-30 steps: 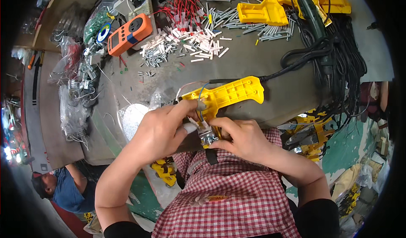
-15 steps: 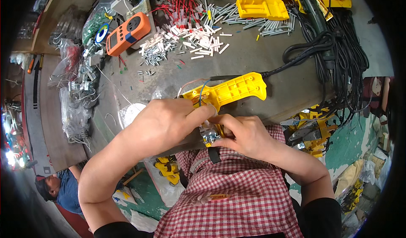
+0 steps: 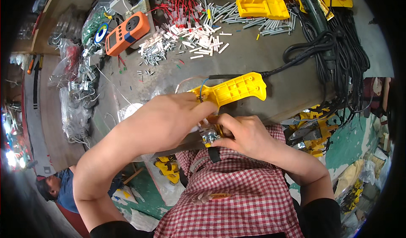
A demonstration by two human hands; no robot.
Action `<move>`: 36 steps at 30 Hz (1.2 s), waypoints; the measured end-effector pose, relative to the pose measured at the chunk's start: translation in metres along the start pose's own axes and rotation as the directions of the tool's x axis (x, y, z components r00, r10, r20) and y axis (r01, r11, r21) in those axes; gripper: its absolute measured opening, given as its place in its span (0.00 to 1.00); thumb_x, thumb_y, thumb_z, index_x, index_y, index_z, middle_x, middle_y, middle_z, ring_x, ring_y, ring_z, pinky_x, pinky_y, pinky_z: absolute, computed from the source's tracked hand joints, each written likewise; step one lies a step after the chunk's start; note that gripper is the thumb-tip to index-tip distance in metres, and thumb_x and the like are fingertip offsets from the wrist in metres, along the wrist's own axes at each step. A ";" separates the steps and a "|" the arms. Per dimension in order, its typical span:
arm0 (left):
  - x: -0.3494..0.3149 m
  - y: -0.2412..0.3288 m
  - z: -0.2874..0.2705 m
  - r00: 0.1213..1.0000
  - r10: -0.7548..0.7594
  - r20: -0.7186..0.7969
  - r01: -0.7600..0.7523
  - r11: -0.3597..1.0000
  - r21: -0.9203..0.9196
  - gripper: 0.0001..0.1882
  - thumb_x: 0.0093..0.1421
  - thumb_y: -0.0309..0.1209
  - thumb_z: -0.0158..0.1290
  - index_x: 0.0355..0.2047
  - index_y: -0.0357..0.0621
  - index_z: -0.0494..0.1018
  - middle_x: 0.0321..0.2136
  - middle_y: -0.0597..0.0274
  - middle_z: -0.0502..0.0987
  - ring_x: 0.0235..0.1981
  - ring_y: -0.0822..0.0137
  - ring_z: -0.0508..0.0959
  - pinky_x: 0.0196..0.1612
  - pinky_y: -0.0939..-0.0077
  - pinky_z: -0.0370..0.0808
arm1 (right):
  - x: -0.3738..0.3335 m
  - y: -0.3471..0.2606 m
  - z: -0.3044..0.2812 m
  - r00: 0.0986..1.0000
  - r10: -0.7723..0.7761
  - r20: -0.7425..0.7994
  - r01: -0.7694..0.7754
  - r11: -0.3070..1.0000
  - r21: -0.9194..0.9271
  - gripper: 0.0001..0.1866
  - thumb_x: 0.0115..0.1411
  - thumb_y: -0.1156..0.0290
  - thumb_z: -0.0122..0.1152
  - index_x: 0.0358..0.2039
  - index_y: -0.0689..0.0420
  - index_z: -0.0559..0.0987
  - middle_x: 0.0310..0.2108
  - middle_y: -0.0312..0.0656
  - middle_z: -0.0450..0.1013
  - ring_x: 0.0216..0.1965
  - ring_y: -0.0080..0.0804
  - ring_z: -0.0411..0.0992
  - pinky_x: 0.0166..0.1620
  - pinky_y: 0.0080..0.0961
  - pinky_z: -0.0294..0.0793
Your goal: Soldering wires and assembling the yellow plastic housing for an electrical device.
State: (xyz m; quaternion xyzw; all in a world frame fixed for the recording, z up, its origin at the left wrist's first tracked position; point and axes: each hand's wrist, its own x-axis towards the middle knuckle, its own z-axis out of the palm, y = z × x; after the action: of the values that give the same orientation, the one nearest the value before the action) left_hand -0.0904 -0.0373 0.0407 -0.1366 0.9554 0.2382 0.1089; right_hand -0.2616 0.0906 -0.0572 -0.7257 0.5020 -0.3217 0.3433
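A yellow plastic tool housing half lies at the near edge of the bench, ribbed inside facing up. Its handle points right, and a black power cord runs along it. A blue wire and a pale wire loop out near its left end. My left hand covers that end, fingers closed and pointing down into the housing; what they pinch is hidden. With closed fingers, my right hand grips the housing's near end, where a shiny metal part shows beside the thumb.
Piles of white sleeves, screws, long bolts and red wires cover the far bench. An orange meter stands left of them. Coiled black cables hang at right. A person is at lower left.
My left hand has turned and its forearm has swung slightly outward to the left. The pale wire's loop has shifted left. My right hand and the housing have barely moved.
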 end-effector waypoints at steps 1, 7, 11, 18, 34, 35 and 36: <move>-0.005 -0.003 0.001 0.999 -0.045 -0.030 0.041 0.992 -0.119 0.20 0.46 0.21 0.51 0.43 0.45 0.69 0.28 0.55 0.74 0.31 0.51 0.76 0.31 0.60 0.73 | 0.000 -0.001 0.001 1.000 0.013 -0.007 -0.013 1.000 0.019 0.23 0.50 0.60 0.67 0.42 0.58 0.69 0.19 0.42 0.71 0.22 0.41 0.73 0.25 0.33 0.70; -0.007 -0.010 0.007 0.983 0.021 -0.183 -0.030 0.998 -0.046 0.22 0.43 0.19 0.52 0.42 0.45 0.70 0.25 0.57 0.73 0.28 0.52 0.75 0.29 0.62 0.74 | 0.001 -0.003 -0.002 0.999 0.032 0.015 -0.032 0.998 0.044 0.21 0.52 0.59 0.65 0.40 0.56 0.68 0.20 0.43 0.73 0.22 0.42 0.74 0.23 0.34 0.70; -0.005 -0.001 0.004 0.991 0.054 -0.125 -0.050 0.998 0.033 0.22 0.42 0.19 0.52 0.41 0.42 0.70 0.24 0.57 0.72 0.26 0.52 0.75 0.27 0.63 0.74 | 0.002 -0.002 -0.002 1.000 0.016 0.009 -0.016 0.999 0.031 0.21 0.52 0.60 0.65 0.40 0.57 0.68 0.20 0.43 0.73 0.22 0.42 0.74 0.23 0.34 0.70; -0.014 -0.006 0.016 0.973 -0.049 -0.224 0.024 0.994 -0.111 0.23 0.42 0.17 0.52 0.42 0.39 0.69 0.26 0.56 0.75 0.29 0.51 0.77 0.31 0.62 0.75 | 0.000 -0.003 0.000 0.998 0.060 0.012 -0.060 0.997 0.047 0.25 0.48 0.61 0.70 0.43 0.56 0.71 0.18 0.40 0.69 0.21 0.40 0.72 0.26 0.33 0.70; -0.003 -0.007 0.021 0.981 -0.058 -0.183 0.034 0.991 -0.133 0.23 0.41 0.17 0.50 0.42 0.42 0.67 0.31 0.52 0.73 0.36 0.47 0.73 0.39 0.57 0.72 | 0.001 -0.003 -0.001 0.999 0.039 -0.016 -0.037 0.996 0.076 0.24 0.48 0.64 0.70 0.42 0.56 0.71 0.19 0.40 0.70 0.20 0.39 0.72 0.24 0.32 0.70; -0.005 -0.009 0.019 0.981 -0.059 -0.182 0.034 0.990 -0.134 0.23 0.41 0.17 0.50 0.42 0.42 0.67 0.31 0.52 0.73 0.36 0.47 0.73 0.39 0.57 0.72 | 0.001 -0.004 -0.001 0.999 0.037 -0.017 -0.035 0.995 0.090 0.24 0.48 0.64 0.70 0.42 0.56 0.71 0.19 0.40 0.70 0.21 0.39 0.72 0.25 0.31 0.70; -0.008 -0.013 0.017 0.984 -0.065 -0.164 0.035 0.983 -0.182 0.23 0.42 0.17 0.50 0.43 0.42 0.68 0.31 0.52 0.73 0.36 0.47 0.74 0.38 0.58 0.72 | 0.001 -0.003 0.000 0.999 0.038 -0.017 -0.036 0.995 0.090 0.24 0.48 0.64 0.70 0.42 0.56 0.71 0.19 0.40 0.70 0.21 0.39 0.72 0.25 0.31 0.70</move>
State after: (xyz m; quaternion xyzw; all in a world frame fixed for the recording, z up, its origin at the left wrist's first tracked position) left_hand -0.0767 -0.0383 0.0232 -0.1896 0.9323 0.3073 0.0210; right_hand -0.2600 0.0905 -0.0542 -0.6971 0.5035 -0.3443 0.3768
